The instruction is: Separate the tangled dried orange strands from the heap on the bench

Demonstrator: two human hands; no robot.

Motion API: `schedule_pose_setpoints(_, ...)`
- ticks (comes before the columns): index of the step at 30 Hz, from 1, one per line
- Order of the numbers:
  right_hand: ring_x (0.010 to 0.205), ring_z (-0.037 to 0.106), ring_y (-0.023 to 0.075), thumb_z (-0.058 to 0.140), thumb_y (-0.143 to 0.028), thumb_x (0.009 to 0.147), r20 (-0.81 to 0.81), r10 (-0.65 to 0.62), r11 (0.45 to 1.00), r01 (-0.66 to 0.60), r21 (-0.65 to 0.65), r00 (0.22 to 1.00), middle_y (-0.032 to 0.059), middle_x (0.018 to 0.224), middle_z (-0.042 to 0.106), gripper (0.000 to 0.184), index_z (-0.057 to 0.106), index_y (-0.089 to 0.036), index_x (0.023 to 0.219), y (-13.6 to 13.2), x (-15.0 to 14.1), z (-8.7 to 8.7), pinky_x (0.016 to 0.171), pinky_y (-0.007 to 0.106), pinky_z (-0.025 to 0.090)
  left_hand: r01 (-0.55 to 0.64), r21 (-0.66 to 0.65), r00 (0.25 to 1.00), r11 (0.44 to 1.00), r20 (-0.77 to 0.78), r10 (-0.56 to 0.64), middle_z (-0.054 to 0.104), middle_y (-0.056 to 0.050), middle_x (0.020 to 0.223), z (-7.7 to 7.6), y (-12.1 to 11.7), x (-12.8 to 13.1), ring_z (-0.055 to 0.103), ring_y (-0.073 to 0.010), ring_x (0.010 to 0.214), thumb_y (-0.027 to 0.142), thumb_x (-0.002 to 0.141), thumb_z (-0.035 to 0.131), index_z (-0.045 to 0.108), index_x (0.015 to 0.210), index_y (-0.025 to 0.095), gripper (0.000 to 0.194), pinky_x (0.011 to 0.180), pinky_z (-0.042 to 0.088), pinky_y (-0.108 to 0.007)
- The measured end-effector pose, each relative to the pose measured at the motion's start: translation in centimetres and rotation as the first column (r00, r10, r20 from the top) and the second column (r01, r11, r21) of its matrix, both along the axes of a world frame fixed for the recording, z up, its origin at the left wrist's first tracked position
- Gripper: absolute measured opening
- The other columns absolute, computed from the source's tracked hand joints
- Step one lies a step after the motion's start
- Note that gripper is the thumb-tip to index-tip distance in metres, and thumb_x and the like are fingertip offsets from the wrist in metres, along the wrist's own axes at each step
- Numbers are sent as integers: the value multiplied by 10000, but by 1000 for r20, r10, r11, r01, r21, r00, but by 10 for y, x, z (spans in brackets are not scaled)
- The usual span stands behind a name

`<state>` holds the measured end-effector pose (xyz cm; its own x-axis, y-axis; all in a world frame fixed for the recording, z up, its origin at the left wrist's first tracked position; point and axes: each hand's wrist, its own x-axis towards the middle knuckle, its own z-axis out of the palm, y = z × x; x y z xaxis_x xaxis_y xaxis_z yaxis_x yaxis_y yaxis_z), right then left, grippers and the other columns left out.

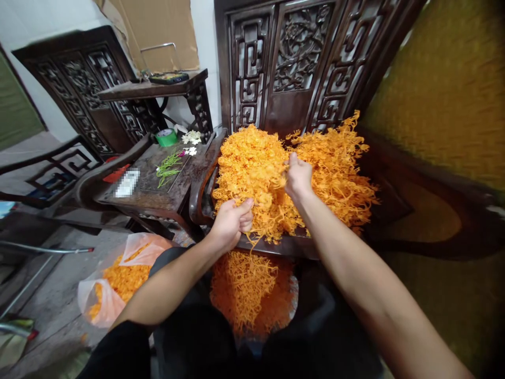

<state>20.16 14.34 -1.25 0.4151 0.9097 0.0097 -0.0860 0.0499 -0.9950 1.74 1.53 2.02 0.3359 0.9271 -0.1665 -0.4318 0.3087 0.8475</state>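
Observation:
A big heap of orange branching plastic sprigs [331, 173] lies on the seat of a dark carved wooden chair [276, 245]. My left hand [232, 220] is closed on a clump of the sprigs at the heap's near left edge. My right hand [298, 175] is closed on sprigs in the middle of the heap, a little higher and farther back. A second mass of the same orange sprigs [246, 287] hangs below the seat's front edge, between my arms.
A plastic bag [114, 287] with more orange sprigs sits on the floor at left. A small dark side table [152, 189] left of the chair carries green stems [169, 166], white flowers [191, 138] and a green tape roll [167, 137]. A carved screen stands behind.

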Motion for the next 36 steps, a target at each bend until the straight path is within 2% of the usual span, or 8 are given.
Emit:
schedule_pose_setpoints(4,467,442,111,475,-798,952,-218,148,982,-169,-80,965,-43,583,459,589,403,-244,766,-12,-6,3,415,230,342,-36,10,999,999,-6,36,312,127,495,-4,13,-9,203,-12,434,429,728,913,389,715,205,570,436,141,-162)
schedule_pose_setpoints(9,579,584,153,660,-685,914,-468,412,897,-439,57,782,-1,712,620,462,502,-251,895,-38,-43,19,469,261,474,-14,-40,1000,999,-8,14,320,122,500,-16,26,-8,211,-16,428,380,789,871,380,727,208,524,432,149,-156)
schedule_pose_setpoints(14,403,342,68,842,-538,815,-444,315,941,-337,31,839,-92,522,427,512,429,-237,785,-28,-50,25,377,208,293,57,-137,998,989,35,-52,318,121,498,-16,22,1,203,-22,416,260,862,798,403,751,202,414,422,134,-158)
schedule_pose_setpoints(21,362,228,67,615,-555,984,-447,94,991,-127,-45,890,-128,477,298,349,532,-216,972,9,-33,22,363,212,191,72,-219,997,973,-3,-75,288,122,483,-4,28,16,175,-20,380,231,1004,625,540,825,137,218,413,110,-162)
schedule_pose_setpoints(25,393,187,76,515,-556,1036,-471,42,992,-95,-89,881,-121,486,231,342,506,-230,932,23,-4,27,388,230,159,94,-222,994,970,-26,-102,303,112,487,-6,26,17,184,-21,378,208,1019,587,570,844,120,196,408,113,-161)
schedule_pose_setpoints(30,416,119,90,336,-477,1108,-480,-75,997,56,-54,874,-100,508,140,371,461,-246,846,19,52,27,406,245,127,125,-176,992,976,41,-119,281,111,501,-4,26,4,188,-18,401,219,944,711,423,695,186,382,410,131,-157)
schedule_pose_setpoints(34,437,183,82,433,-752,988,-293,162,985,-172,-7,942,-68,556,308,570,623,-219,917,-3,49,21,405,253,140,101,-182,992,978,91,-86,264,100,499,0,36,-4,178,-23,408,188,1010,586,357,640,200,436,403,148,-158)
schedule_pose_setpoints(36,484,330,98,540,-845,879,-89,323,946,-321,36,942,-24,623,447,667,698,-207,990,-15,29,21,429,258,245,139,-236,989,962,86,-122,251,99,496,0,40,-3,171,-25,407,193,1028,554,342,622,203,458,398,152,-158)
